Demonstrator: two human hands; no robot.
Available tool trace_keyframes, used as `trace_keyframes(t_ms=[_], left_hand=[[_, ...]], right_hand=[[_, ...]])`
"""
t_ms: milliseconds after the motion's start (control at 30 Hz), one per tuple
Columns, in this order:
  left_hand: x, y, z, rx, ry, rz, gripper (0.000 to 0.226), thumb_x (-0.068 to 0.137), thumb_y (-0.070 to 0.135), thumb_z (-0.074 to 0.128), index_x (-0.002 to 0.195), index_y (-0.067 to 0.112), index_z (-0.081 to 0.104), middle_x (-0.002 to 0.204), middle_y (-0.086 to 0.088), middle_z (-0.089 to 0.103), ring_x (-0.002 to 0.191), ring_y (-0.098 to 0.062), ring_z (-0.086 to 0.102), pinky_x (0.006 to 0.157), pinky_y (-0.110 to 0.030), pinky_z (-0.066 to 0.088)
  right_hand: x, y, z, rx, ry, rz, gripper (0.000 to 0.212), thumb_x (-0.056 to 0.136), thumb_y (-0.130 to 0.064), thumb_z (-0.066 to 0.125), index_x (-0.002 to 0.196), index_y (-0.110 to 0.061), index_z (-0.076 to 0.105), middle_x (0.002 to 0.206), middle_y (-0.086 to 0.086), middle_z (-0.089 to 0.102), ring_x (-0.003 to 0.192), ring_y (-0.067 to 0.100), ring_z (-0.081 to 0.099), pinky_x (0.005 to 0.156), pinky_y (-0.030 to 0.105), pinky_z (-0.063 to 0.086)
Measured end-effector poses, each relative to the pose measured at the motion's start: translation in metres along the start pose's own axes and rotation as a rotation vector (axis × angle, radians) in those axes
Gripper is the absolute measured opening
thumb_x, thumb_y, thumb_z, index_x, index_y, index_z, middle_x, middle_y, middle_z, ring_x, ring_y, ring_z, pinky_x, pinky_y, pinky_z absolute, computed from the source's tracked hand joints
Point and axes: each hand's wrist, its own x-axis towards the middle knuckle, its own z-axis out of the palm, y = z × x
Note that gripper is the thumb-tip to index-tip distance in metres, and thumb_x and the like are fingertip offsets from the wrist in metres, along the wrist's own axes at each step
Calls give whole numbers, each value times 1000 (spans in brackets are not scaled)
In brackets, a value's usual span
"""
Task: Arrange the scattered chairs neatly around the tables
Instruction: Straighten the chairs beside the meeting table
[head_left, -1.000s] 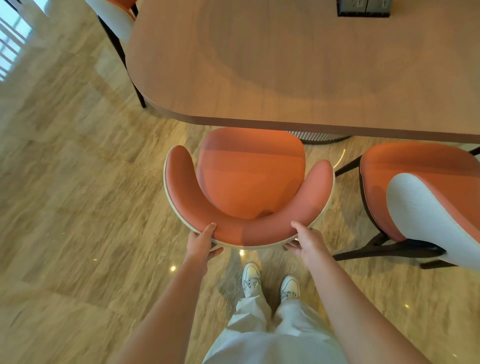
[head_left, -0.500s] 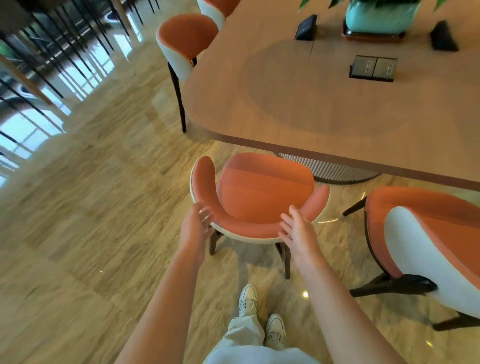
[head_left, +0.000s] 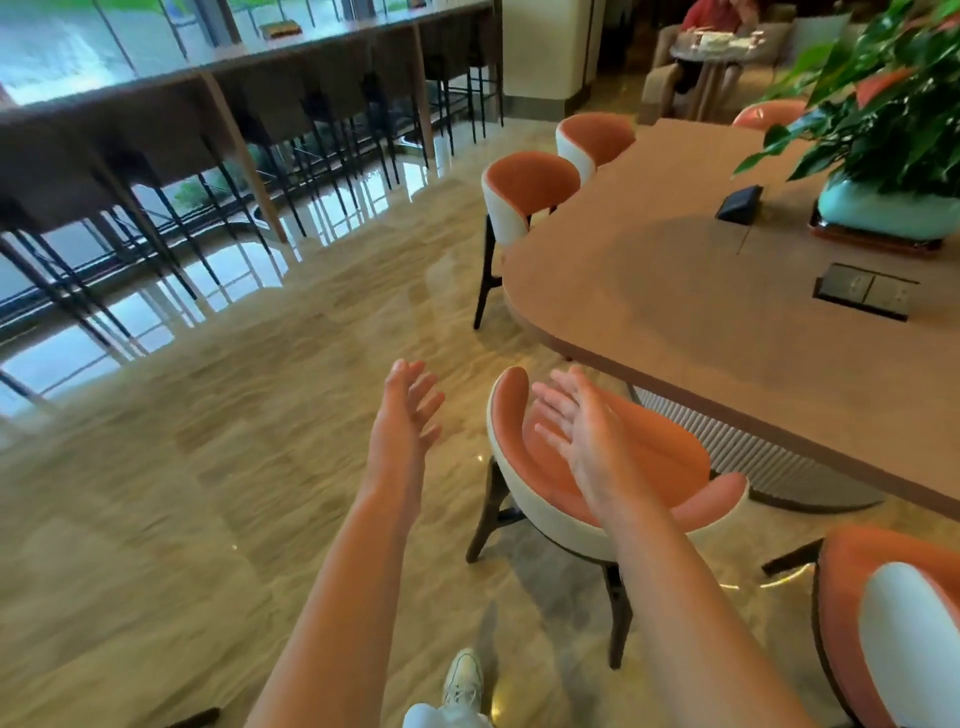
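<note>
Chair (head_left: 639, 467) under table edge; both hands empty above it.

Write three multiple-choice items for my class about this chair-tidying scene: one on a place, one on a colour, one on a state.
1. Where does the potted plant stand?
A. on the floor
B. on the table
C. on a chair

2. What colour is the seat of the nearest chair at the table?
A. orange
B. blue
C. black

3. How are the left hand and right hand?
A. both gripping the chair
B. one holding a cup
C. both open, holding nothing

Answers: 1 B, its pot sits on the tabletop; 2 A, the cushion is orange with a white shell; 3 C, fingers are spread in the air.
</note>
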Motion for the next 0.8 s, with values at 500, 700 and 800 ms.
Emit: trace_keyframes(t_ms=[500,700,800], left_hand=[[52,104,-192,-135,182,195,58,104,57,25,150,27,46,155,2,45,140,-14,44,119,-44,31],[86,132,-279,-151,224,222,56,105,54,25,150,26,44,154,0,46,138,-16,47,119,-45,32],[103,140,-301,-182,234,204,55,104,55,28,148,27,47,151,1,50,134,-14,51,117,-45,35]], right_hand=[[62,-18,238,-41,-190,-171,53,104,-47,33,148,-19,44,141,1,56,129,14,53,113,40,40],[88,2,339,16,-226,-188,47,99,-57,41,133,-26,51,123,-6,65,124,13,58,108,38,44],[97,7,364,25,-237,-160,57,94,-60,48,138,-24,50,129,-1,65,125,14,58,110,39,43]])
